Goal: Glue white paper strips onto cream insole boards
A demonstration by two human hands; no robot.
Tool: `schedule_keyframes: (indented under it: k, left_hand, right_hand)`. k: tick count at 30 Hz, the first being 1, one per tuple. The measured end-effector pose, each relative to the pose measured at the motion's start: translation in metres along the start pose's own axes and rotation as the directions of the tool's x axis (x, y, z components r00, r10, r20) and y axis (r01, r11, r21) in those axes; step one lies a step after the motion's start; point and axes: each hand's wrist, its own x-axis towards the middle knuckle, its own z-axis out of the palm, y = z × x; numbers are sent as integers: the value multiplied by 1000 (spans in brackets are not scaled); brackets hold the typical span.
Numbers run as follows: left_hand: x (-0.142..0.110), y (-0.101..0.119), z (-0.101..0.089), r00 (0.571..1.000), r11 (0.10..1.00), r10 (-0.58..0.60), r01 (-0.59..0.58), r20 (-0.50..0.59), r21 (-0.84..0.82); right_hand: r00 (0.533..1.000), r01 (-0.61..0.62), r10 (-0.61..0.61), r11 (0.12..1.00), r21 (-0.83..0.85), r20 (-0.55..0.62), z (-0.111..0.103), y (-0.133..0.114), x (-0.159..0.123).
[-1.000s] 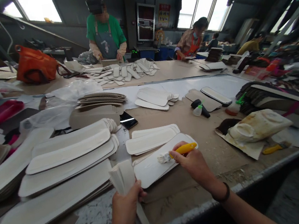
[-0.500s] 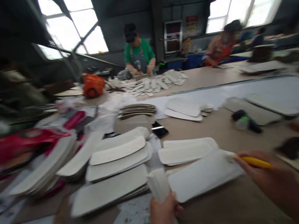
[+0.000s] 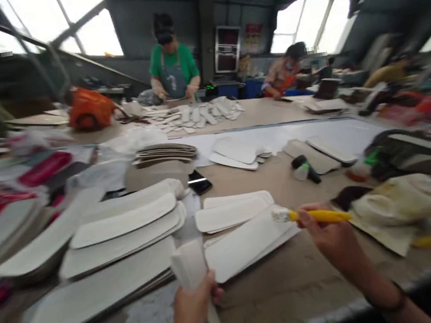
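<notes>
My left hand [image 3: 192, 310] is closed round a bundle of white strips [image 3: 190, 265], held upright at the table's near edge. My right hand [image 3: 331, 236] grips a yellow-handled brush [image 3: 316, 215], its white bristles resting on the far end of a white insole piece [image 3: 248, 243] that lies flat on the brown paper. Two more white insole pieces [image 3: 231, 211] lie just behind it.
Overlapping long white insoles [image 3: 121, 236] lie to the left. Beyond are a black phone [image 3: 199, 181], a small glue bottle [image 3: 302, 169] and a stained white bag [image 3: 401, 200] at right. Two people work at the far side of the table [image 3: 265, 112], one in green [image 3: 172, 64].
The head camera swung left and back again. The brush moved from the insole's middle out to its far right end. My left hand kept the strip bundle upright.
</notes>
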Motion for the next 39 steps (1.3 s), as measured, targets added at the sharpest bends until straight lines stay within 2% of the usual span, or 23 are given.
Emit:
schedule_keyframes:
  k: [2,4,8,11,13,15,17,19,21,22,27,29,32,33,34,36,39]
  left_hand:
    - [8,-3,0,1000,1000,-5,6,21,-7]
    - [11,-6,1,1000,999,1,-2,-24,-33]
    - [4,-5,2,999,998,-9,6,-44,-63]
    - [3,-4,3,997,998,-21,17,-72,-62]
    - [5,-4,2,998,997,-20,15,-65,-80]
    - [8,-4,1,999,995,-24,21,-31,-95]
    - [8,-3,-1,1000,995,-29,29,8,-92]
    - [7,-2,-1,1000,996,-10,12,18,-88]
    - [6,-2,-1,1000,995,24,-24,4,-92]
    - [5,-2,0,999,995,36,-36,-3,-97]
    - [8,-4,0,1000,995,11,-12,-8,-95]
    - [10,-5,-1,1000,998,-10,10,11,-68]
    - [10,-5,-1,1000,999,-27,27,-1,-40]
    - [9,-5,-1,999,999,-32,31,-10,-25]
    - [9,-5,-1,999,999,-37,37,-15,-1]
    - [10,-7,-2,999,998,-42,43,-14,40]
    - [15,-11,-3,1000,999,-22,22,-6,39]
  right_hand:
    - [1000,25,-23,992,-121,10,-30,7,-3]
    - [996,85,-79,979,-185,36,-38,10,-1]
    - [980,179,-163,972,-154,110,-22,12,-3]
    - [973,169,-159,984,-51,167,-8,5,-16]
    - [974,102,-107,994,36,200,0,-6,-27]
    - [971,-34,-2,989,146,240,10,-20,-37]
    - [939,-214,118,936,280,324,21,-35,-45]
    - [886,-372,199,844,386,418,32,-44,-49]
    - [852,-452,237,781,430,466,40,-47,-50]
    - [851,-458,245,780,427,465,41,-46,-49]
    - [908,-342,231,891,299,351,33,-35,-38]
    - [905,-364,248,872,326,347,31,-40,-39]
    - [865,-434,244,803,409,438,36,-51,-46]
    - [863,-426,226,807,410,452,39,-51,-47]
    - [874,-391,204,833,392,440,40,-49,-47]
    - [929,-257,148,918,302,340,38,-37,-41]
    - [988,-63,48,993,102,147,18,-8,-23]
